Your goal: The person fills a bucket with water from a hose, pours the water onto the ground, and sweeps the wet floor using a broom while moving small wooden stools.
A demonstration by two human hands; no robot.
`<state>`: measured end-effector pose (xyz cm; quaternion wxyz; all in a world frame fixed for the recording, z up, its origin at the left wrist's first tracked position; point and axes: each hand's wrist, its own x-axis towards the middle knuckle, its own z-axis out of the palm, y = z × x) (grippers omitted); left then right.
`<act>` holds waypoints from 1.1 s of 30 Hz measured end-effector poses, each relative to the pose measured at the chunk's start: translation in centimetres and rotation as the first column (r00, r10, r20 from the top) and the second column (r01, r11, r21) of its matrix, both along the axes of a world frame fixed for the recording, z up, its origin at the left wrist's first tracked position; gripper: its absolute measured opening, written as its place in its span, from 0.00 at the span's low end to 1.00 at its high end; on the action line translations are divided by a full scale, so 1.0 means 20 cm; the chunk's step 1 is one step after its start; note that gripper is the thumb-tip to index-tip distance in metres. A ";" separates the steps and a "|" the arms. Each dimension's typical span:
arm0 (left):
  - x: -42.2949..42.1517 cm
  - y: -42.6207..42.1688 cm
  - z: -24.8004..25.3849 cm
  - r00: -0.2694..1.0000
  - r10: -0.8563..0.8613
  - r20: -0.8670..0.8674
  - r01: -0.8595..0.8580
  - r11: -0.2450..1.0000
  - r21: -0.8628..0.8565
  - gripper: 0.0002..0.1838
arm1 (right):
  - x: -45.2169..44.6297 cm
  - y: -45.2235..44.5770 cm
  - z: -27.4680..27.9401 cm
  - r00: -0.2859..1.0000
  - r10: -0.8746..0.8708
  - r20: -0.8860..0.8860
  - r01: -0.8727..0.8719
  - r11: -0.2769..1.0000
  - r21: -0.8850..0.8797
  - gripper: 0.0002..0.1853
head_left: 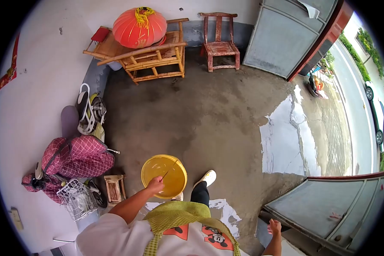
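Note:
My left hand (156,184) is closed around the thin handle of a round yellow bucket (148,164), held low in front of my legs. The handle shows as a dark line running from my fist across the bucket's mouth. Inside, the bucket looks yellow, and I cannot tell how much liquid it holds. My right hand (274,227) hangs out to the right near a grey metal door, its fingers curled with nothing visible in them. A green checked apron (179,211) covers my front, and one white shoe (209,176) steps forward.
Wet concrete floor (192,115) spreads ahead. A bamboo seat (158,57) carries a red lantern (140,27), beside a wooden chair (221,49). Left stand a covered scooter (81,155) and a small wooden stool (114,188). Metal doors (281,36) flank the street opening.

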<state>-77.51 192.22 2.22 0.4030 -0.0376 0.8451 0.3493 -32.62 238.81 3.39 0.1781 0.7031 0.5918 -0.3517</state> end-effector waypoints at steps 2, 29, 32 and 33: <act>-0.07 0.25 0.17 0.997 -0.079 0.017 0.079 0.997 -0.011 0.05 | -0.24 0.09 -0.31 0.981 -0.086 -0.175 0.068 0.992 -0.105 0.17; -1.87 1.59 -0.20 0.552 -0.798 -0.241 0.832 0.547 0.094 0.04 | -2.94 -0.60 -1.49 -0.090 -0.908 -0.409 0.491 0.317 -0.812 0.36; -2.18 1.41 -0.18 0.693 -0.639 -0.334 0.669 0.743 -0.035 0.04 | -3.54 -0.48 -1.52 0.302 -0.875 -0.378 0.581 0.483 -0.655 0.36; -2.25 1.35 -0.18 0.706 -0.614 -0.354 0.638 0.768 -0.058 0.06 | -3.70 -0.46 -1.58 0.408 -0.824 -0.394 0.553 0.566 -0.611 0.36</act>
